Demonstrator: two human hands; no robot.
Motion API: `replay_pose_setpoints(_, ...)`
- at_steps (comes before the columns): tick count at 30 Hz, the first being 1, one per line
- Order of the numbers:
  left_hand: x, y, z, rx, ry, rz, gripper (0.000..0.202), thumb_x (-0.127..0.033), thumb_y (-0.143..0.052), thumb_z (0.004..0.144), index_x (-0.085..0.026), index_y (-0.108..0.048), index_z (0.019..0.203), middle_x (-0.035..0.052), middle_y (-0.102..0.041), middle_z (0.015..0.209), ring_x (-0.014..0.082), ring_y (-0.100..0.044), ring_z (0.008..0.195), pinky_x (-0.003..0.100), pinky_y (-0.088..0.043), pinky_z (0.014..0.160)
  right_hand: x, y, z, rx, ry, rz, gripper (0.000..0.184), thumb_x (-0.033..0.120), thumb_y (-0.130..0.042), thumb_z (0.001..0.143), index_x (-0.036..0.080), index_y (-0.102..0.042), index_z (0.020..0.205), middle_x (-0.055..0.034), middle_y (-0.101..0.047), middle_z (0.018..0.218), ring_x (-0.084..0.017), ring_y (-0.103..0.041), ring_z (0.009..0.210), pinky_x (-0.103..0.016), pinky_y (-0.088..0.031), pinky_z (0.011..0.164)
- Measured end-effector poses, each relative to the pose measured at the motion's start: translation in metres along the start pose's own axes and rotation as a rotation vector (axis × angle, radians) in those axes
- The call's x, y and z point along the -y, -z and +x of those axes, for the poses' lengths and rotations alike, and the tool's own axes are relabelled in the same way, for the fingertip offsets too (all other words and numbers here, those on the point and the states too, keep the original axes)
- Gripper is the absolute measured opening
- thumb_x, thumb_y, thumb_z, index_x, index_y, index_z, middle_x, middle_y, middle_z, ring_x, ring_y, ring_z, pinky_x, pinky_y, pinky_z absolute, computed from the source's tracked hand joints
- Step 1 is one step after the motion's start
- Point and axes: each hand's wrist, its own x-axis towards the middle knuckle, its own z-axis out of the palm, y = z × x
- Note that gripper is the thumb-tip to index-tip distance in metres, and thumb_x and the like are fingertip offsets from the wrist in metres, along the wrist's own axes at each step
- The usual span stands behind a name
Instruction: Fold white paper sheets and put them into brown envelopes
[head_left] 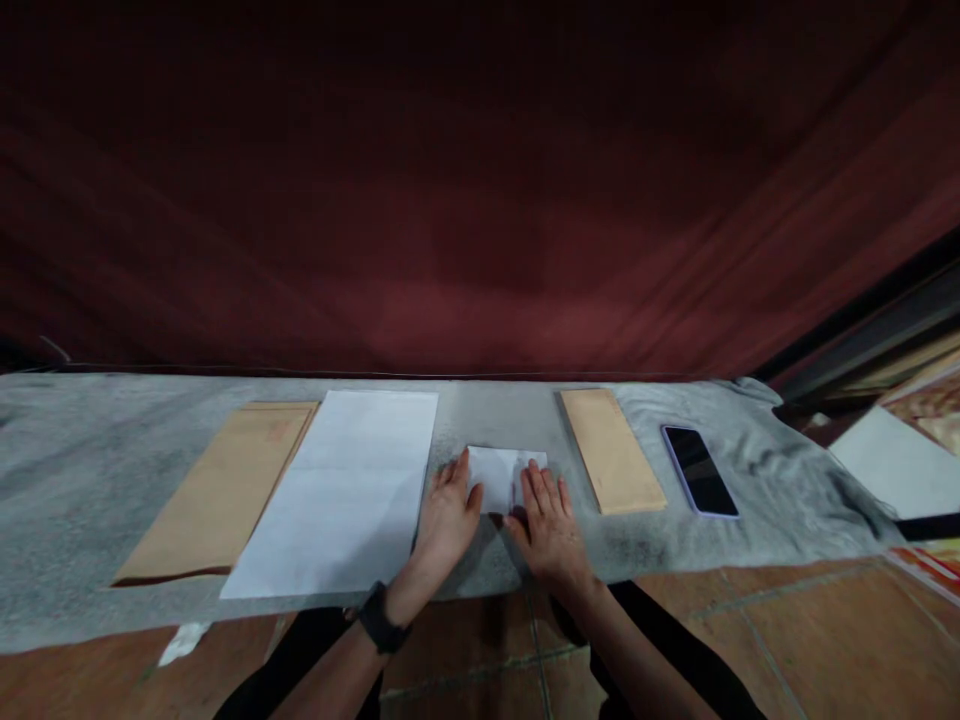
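A small folded white paper (496, 478) lies flat on the grey cloth in front of me. My left hand (448, 510) rests along its left edge with fingers stretched out. On its right side lies my right hand (550, 525), fingers extended and pressing down flat. To the left is a large white sheet (349, 490), close beside my left hand. Brown envelopes (217, 490) lie partly under or against that sheet's left edge. Right of my right hand sits a narrower stack of brown envelopes (611, 450).
A phone in a lilac case (701, 472) lies on the grey cloth (787, 500) at the right. Behind the cloth hangs a dark red curtain (480, 250). A white scrap (184, 642) is on the tiled floor (780, 625). Boards and printed items stand at far right.
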Motion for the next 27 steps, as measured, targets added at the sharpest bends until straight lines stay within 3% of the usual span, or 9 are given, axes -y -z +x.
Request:
replay_pose_setpoints(4, 0.002, 0.002, 0.011, 0.023, 0.248, -0.387, 0.063, -0.022, -0.062, 0.081, -0.012, -0.05, 0.142, 0.0141, -0.069, 0.113, 0.0267, -0.068, 0.097, 0.041, -0.054, 0.086, 0.015, 0.0, 0.004, 0.053, 0.016, 0.038, 0.068, 0.044, -0.045, 0.101, 0.008, -0.029, 0.157, -0.0205, -0.039, 0.158, -0.033, -0.038, 0.146, -0.055, -0.03, 0.119)
replay_pose_setpoints(9, 0.002, 0.004, 0.016, 0.043, 0.443, -0.86, 0.078, -0.02, -0.075, 0.067, -0.014, -0.05, 0.14, -0.0004, -0.068, 0.075, 0.0192, -0.065, 0.068, 0.029, -0.049, 0.064, 0.024, 0.002, 0.009, 0.07, -0.026, 0.05, 0.073, 0.048, -0.05, 0.097, 0.009, -0.033, 0.156, -0.0204, -0.039, 0.158, -0.033, -0.039, 0.145, -0.052, -0.031, 0.119)
replay_pose_setpoints(13, -0.01, 0.011, 0.013, 0.097, 0.46, -1.107, 0.069, -0.022, -0.079, 0.065, -0.017, -0.059, 0.131, 0.0004, -0.071, 0.079, 0.016, -0.064, 0.069, 0.025, -0.046, 0.061, 0.026, 0.013, 0.018, 0.087, -0.068, 0.2, 0.067, 0.038, -0.047, 0.098, 0.008, -0.032, 0.156, -0.0185, -0.041, 0.157, -0.03, -0.042, 0.144, -0.05, -0.034, 0.119)
replay_pose_setpoints(15, -0.016, 0.015, 0.014, 0.138, 0.465, -1.247, 0.058, -0.032, -0.08, 0.071, -0.016, -0.064, 0.125, 0.0048, -0.073, 0.089, 0.0173, -0.067, 0.077, 0.025, -0.049, 0.067, 0.023, 0.022, 0.025, 0.068, -0.147, 0.432, 0.056, 0.033, -0.04, 0.101, 0.014, -0.04, 0.153, -0.0137, -0.048, 0.154, -0.026, -0.047, 0.14, -0.046, -0.038, 0.117)
replay_pose_setpoints(18, -0.023, 0.018, 0.015, 0.11, 0.475, -1.328, 0.054, -0.044, -0.079, 0.076, -0.017, -0.067, 0.121, 0.0104, -0.073, 0.107, 0.0215, -0.068, 0.097, 0.028, -0.051, 0.078, 0.011, 0.036, 0.039, -0.06, -0.477, 0.964, 0.047, 0.045, -0.039, 0.102, 0.021, -0.059, 0.137, -0.0093, -0.066, 0.134, -0.026, -0.061, 0.124, -0.044, -0.049, 0.107)
replay_pose_setpoints(20, -0.025, 0.017, 0.013, 0.065, 0.469, -1.285, 0.056, -0.041, -0.082, 0.073, -0.019, -0.067, 0.122, 0.0104, -0.071, 0.115, 0.0224, -0.065, 0.107, 0.027, -0.05, 0.082, 0.004, 0.042, 0.05, -0.198, -0.715, 1.358, 0.05, 0.057, -0.045, 0.098, 0.021, -0.064, 0.127, -0.0085, -0.073, 0.121, -0.027, -0.066, 0.116, -0.044, -0.054, 0.099)
replay_pose_setpoints(22, -0.026, 0.014, 0.01, 0.122, 0.438, -1.258, 0.058, -0.039, -0.083, 0.073, -0.02, -0.066, 0.124, 0.0101, -0.07, 0.117, 0.0232, -0.064, 0.108, 0.029, -0.051, 0.083, 0.001, 0.045, 0.058, -0.273, -0.838, 1.687, 0.049, 0.061, -0.054, 0.093, 0.022, -0.064, 0.122, -0.007, -0.073, 0.119, -0.026, -0.066, 0.115, -0.042, -0.057, 0.093)
replay_pose_setpoints(25, -0.022, 0.009, 0.007, 0.25, 0.386, -1.246, 0.06, -0.04, -0.081, 0.074, -0.019, -0.064, 0.127, 0.0094, -0.07, 0.11, 0.0228, -0.066, 0.096, 0.031, -0.052, 0.077, 0.002, 0.042, 0.061, -0.231, -0.946, 1.898, 0.041, 0.052, -0.069, 0.083, 0.024, -0.066, 0.112, -0.0048, -0.073, 0.117, -0.024, -0.069, 0.11, -0.036, -0.06, 0.085)
replay_pose_setpoints(27, -0.012, 0.008, 0.009, 0.238, 0.373, -1.153, 0.066, -0.037, -0.08, 0.071, -0.019, -0.06, 0.132, 0.0051, -0.071, 0.094, 0.0201, -0.065, 0.082, 0.029, -0.05, 0.07, 0.003, 0.038, 0.058, -0.172, -1.03, 1.868, 0.037, 0.045, -0.075, 0.076, 0.024, -0.067, 0.104, -0.0043, -0.074, 0.11, -0.023, -0.071, 0.098, -0.034, -0.06, 0.077)
